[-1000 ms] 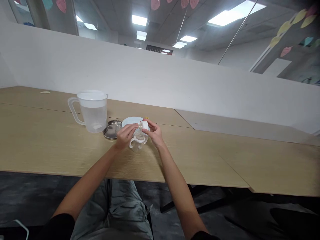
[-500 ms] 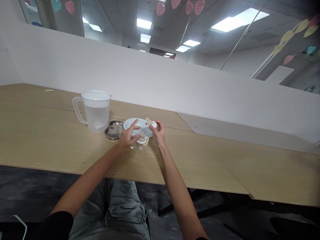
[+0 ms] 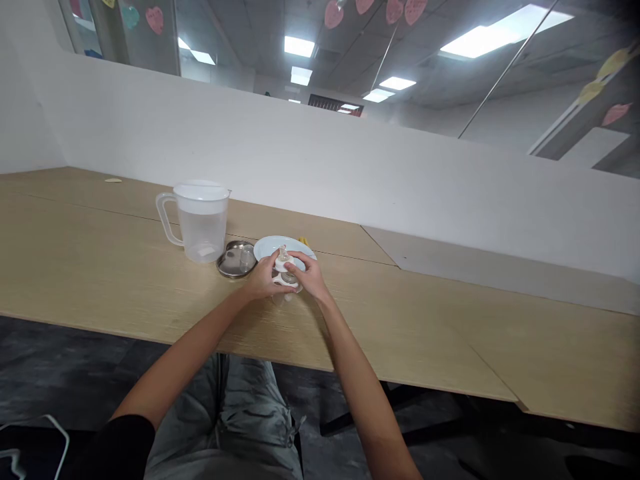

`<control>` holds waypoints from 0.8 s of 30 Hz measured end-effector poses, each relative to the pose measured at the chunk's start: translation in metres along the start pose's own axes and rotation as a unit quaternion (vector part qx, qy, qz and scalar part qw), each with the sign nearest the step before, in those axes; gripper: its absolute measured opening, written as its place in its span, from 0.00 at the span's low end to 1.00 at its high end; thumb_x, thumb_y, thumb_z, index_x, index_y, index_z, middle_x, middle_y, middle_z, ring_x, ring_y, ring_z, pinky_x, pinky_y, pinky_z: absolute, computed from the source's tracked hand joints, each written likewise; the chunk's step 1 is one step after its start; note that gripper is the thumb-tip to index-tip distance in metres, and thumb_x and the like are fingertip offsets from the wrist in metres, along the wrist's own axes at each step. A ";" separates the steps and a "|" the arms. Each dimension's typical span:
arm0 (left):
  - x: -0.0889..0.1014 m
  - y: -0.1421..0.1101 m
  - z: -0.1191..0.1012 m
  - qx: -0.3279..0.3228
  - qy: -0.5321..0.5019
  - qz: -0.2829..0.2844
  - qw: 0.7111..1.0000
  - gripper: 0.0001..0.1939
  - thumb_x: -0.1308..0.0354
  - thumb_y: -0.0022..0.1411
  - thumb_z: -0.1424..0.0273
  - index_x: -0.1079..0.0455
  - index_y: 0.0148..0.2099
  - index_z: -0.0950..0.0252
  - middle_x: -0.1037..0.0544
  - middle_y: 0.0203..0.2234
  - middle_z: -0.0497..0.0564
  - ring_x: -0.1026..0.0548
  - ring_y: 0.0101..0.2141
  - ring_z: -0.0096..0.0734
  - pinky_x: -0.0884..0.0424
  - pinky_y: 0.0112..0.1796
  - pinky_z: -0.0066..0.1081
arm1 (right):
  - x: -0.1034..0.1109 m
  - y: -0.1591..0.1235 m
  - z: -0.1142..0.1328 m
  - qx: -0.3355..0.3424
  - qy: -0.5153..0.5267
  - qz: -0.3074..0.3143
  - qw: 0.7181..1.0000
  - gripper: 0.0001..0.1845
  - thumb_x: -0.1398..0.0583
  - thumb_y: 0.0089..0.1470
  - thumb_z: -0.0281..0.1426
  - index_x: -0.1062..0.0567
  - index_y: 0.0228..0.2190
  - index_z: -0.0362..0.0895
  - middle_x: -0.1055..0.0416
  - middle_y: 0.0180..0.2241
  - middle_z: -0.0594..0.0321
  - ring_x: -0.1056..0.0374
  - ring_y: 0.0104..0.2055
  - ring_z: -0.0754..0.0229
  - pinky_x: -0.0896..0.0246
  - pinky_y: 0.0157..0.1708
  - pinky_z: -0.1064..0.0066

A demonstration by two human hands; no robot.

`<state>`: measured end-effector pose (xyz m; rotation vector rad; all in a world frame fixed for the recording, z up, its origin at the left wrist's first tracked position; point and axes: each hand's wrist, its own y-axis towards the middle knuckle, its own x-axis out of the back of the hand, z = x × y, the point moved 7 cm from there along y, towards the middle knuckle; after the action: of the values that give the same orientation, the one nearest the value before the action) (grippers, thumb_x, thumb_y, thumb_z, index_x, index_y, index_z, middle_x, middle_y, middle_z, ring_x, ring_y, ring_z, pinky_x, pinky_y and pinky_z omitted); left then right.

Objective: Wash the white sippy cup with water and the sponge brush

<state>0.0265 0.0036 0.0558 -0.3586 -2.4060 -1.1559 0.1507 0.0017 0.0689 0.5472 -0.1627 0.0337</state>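
A clear baby bottle (image 3: 278,300) with white side handles stands on the table in front of me. My left hand (image 3: 261,279) is closed around its upper part, thumb low by the handles. With my right hand (image 3: 311,276) I pinch a white collar with a clear nipple (image 3: 283,253), which points up just over the bottle's neck. Left fingertips also reach toward the collar. Whether the collar touches the neck cannot be made out. Right behind my hands lies a pale blue-white oval dish (image 3: 273,243), partly covered by them.
A lidded plastic pitcher (image 3: 204,223) with liquid stands at the left. Between it and the dish is a round metal tray (image 3: 231,268) holding a small clear cup (image 3: 246,258). Something yellow (image 3: 303,241) shows behind the dish. A white wall (image 3: 250,147) borders the table's back.
My right hand has moved left and brought the nipple and collar over the bottle's neck. My left hand has closed in around the bottle. The view has shifted slightly.
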 end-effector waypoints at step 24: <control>0.000 -0.002 0.001 0.014 0.052 -0.006 0.999 0.27 0.33 0.43 0.53 0.40 0.37 0.62 0.27 0.33 0.49 0.29 0.37 0.37 0.34 0.42 0.37 | 0.010 0.005 -0.002 0.026 0.041 0.032 0.998 0.13 0.46 0.36 0.32 0.22 0.22 0.45 0.27 0.29 0.61 0.35 0.37 0.56 0.43 0.41 0.67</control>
<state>0.0253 0.0029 0.0537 -0.2685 -2.3357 -1.1168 0.1602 0.0067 0.0712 0.5921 -0.0988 0.1236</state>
